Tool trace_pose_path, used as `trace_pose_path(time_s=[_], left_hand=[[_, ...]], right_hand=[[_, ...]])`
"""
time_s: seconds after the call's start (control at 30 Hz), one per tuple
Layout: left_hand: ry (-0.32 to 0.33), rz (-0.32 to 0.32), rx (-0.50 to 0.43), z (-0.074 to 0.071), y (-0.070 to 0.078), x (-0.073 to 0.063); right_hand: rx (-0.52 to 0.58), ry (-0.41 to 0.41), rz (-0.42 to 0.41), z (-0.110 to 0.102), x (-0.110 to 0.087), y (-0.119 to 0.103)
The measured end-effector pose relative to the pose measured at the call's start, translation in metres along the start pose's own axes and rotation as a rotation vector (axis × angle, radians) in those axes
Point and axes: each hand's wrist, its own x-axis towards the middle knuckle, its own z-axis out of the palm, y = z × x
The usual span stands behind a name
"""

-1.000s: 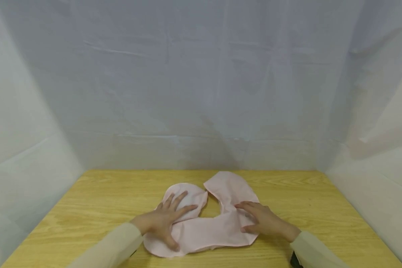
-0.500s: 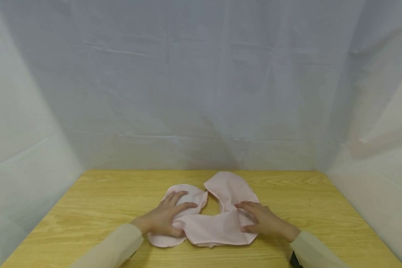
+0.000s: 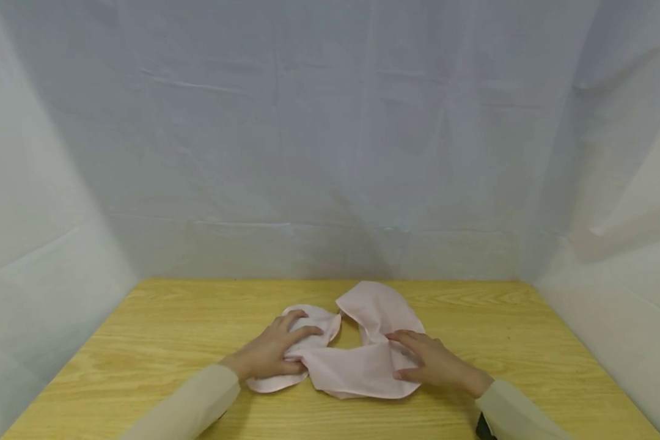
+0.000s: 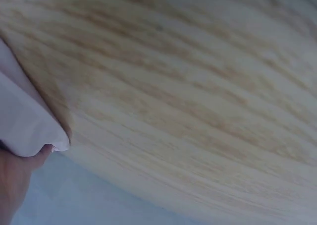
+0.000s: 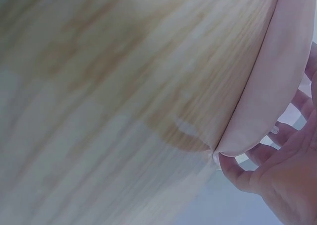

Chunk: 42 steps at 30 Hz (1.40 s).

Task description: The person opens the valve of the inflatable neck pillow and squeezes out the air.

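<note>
The pink fabric lies around the middle of the worktop, curved round a small opening where bare wood shows. Its right lobe stretches away from you toward the far edge, while the shorter left lobe ends close beside it; you cannot tell whether the two tips touch. Your left hand is on the left lobe, fingers and thumb curled in on the cloth, which bunches into creases between them. A flap spreads on the wood just below that thumb. Your right hand rests on the right side of the fabric, thumb and fingers apart and gently bent over it. In the right wrist view, your fingertips meet the cloth along its edge. You wear pale sleeves, and a dark object shows partly beside the right one. White sheeting hangs behind the worktop and along both sides.
</note>
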Motion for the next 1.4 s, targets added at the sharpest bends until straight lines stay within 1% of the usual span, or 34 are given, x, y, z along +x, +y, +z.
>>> trace_pose_path(time_s=[0.13, 0.27, 0.43, 0.57, 0.67, 0.73, 0.87, 1.0, 1.27, 1.4], left_hand=[[0.008, 0.004, 0.005, 0.0018, -0.0010, -0.0001], [0.033, 0.008, 0.026, 0.0044, -0.0014, 0.0002], [0.067, 0.010, 0.092, 0.0071, -0.0003, 0.0008], [0.055, -0.003, 0.170, 0.0082, 0.0010, 0.0007], [0.029, -0.009, 0.191, 0.0079, 0.0015, 0.0001], [0.008, -0.011, 0.173, 0.0071, 0.0014, -0.0003], [-0.038, -0.027, 0.106, 0.0057, 0.0010, -0.0007], [-0.064, -0.048, 0.057, 0.0036, 0.0019, -0.0007], [-0.060, -0.097, 0.003, 0.0023, 0.0058, -0.0001], [-0.028, -0.119, -0.023, 0.0044, 0.0074, 0.0012]], right_hand=[[0.003, 0.000, -0.003, -0.0007, 0.0000, -0.0016], [0.015, -0.004, -0.007, -0.0018, 0.0004, -0.0028], [0.022, -0.011, -0.007, -0.0029, 0.0008, -0.0039], [0.014, -0.009, -0.001, -0.0033, 0.0006, -0.0051], [0.009, -0.005, -0.002, -0.0031, 0.0006, -0.0051], [0.007, -0.005, -0.004, -0.0028, 0.0006, -0.0047], [0.008, -0.007, 0.000, -0.0019, 0.0007, -0.0033], [0.007, -0.014, 0.009, -0.0018, 0.0008, -0.0025], [0.013, -0.029, 0.030, -0.0017, 0.0002, -0.0025], [0.019, -0.027, 0.028, -0.0015, 0.0000, -0.0026]])
